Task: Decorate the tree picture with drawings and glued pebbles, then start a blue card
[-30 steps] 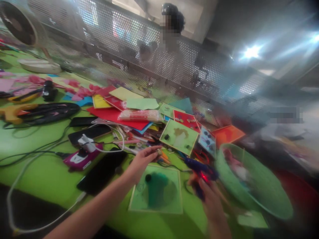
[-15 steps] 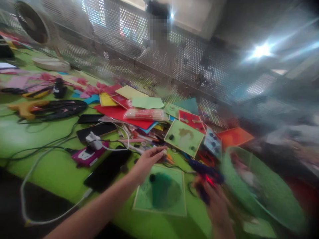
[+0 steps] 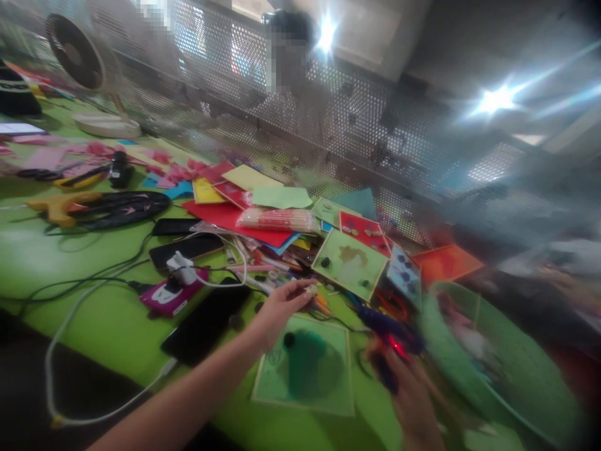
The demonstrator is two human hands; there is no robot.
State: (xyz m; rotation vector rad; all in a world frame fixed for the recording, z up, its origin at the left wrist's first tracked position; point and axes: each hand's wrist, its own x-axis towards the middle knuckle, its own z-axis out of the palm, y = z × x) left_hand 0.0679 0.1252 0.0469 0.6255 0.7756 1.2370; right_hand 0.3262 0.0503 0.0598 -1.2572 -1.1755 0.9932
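Note:
My left hand [image 3: 280,311] is closed in a pinch over the table, with a small pale piece [image 3: 312,289] at its fingertips; what the piece is, I cannot make out. My right hand [image 3: 404,376] is wrapped round the grip of a dark blue glue gun [image 3: 387,324] with a glowing red light. The gun's nozzle points up and left, toward the pinching hand. Below and between the hands lies a light green square card [image 3: 331,393] with a darker green patch and a black round dot on it.
Right of the glue gun stands a green basket [image 3: 511,369] with scraps inside. Decorated cards [image 3: 350,260] and a plastic-wrapped bundle of sticks [image 3: 278,220] lie behind the hands. Phones [image 3: 206,322], a purple power strip [image 3: 171,292] and loose cables are leftward. A fan [image 3: 106,125] stands farther back.
The view has shifted slightly, so everything sits a little lower and farther right. Both hands keep nearly the same pose, with the small pale piece and the glue gun still held.

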